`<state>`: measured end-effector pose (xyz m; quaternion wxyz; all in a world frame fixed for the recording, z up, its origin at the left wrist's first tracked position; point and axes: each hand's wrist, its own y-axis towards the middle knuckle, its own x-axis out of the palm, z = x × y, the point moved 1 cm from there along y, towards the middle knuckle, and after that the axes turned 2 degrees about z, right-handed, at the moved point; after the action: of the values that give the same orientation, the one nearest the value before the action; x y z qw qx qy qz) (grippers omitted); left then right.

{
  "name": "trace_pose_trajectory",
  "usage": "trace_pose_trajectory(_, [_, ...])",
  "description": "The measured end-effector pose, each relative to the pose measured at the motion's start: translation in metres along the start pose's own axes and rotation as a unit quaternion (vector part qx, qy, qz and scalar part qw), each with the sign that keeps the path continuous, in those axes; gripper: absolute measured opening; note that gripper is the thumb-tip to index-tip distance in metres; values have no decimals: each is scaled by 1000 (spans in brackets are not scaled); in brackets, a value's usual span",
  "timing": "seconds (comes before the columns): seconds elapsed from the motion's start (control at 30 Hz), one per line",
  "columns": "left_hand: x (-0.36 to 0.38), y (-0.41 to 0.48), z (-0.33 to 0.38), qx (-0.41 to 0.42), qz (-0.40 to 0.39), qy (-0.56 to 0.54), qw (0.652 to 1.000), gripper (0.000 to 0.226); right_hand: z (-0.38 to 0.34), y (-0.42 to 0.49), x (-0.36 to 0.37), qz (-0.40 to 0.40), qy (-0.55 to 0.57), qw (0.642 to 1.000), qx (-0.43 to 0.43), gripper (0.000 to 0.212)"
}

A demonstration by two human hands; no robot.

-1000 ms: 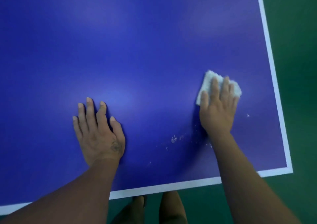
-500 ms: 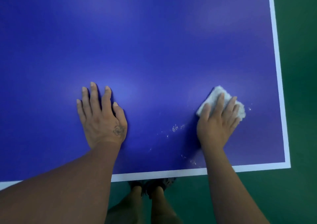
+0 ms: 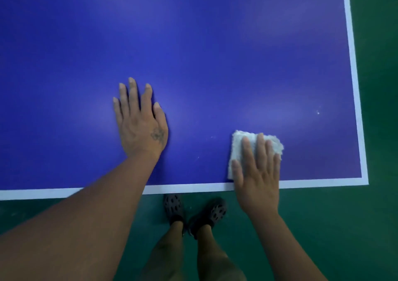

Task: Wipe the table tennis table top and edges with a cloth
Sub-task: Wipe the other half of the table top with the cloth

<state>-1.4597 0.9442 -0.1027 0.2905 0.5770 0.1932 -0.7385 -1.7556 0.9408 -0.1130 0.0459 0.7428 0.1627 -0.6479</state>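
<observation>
The blue table tennis table (image 3: 215, 54) fills the view, with a white line along its near edge (image 3: 189, 187) and its right edge (image 3: 353, 65). A folded white cloth (image 3: 238, 145) lies flat on the top close to the near edge. My right hand (image 3: 258, 173) presses on it with straight fingers, the palm reaching over the white line. My left hand (image 3: 140, 119) rests flat on the blue surface to the left, fingers spread. A few white specks (image 3: 318, 113) lie near the right edge.
Green floor (image 3: 377, 130) lies to the right of the table and in front of it. My feet in dark perforated clogs (image 3: 174, 207) stand just below the near edge, between my two arms. The table's near right corner (image 3: 365, 181) is close to the cloth.
My right hand has dragged the cloth toward me, from mid-table down to the near edge, over the patch of white crumbs. My left hand stayed flat in place.
</observation>
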Motion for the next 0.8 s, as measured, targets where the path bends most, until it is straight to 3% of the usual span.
trace_pose_trajectory(0.1, [-7, -34, -28, 69, -18, 19, 997, 59, 12, 1, -9, -3, 18, 996, 90, 67])
trace_pose_trajectory(0.3, [-11, -54, -40, 47, -3, 19, 999, 58, -25, 65, -9, 10, 40, 987, 158, 64])
trace_pose_trajectory(0.47, [-9, -57, -43, 51, 10, 5, 999, 56, -99, 100, 0, 34, 20, 996, 77, 64])
trace_pose_trajectory(0.6, [-9, -56, -45, 58, 12, -3, 998, 55, -137, 35, 20, 48, 12, 996, -68, 61])
trace_pose_trajectory(0.7, [-10, -56, -46, 60, 12, -2, 998, 55, -105, -28, 25, 18, 14, 990, -138, 60])
trace_pose_trajectory(0.8, [-9, -55, -45, 52, 13, 0, 999, 56, -35, -52, 13, 2, -8, 995, -104, 60])
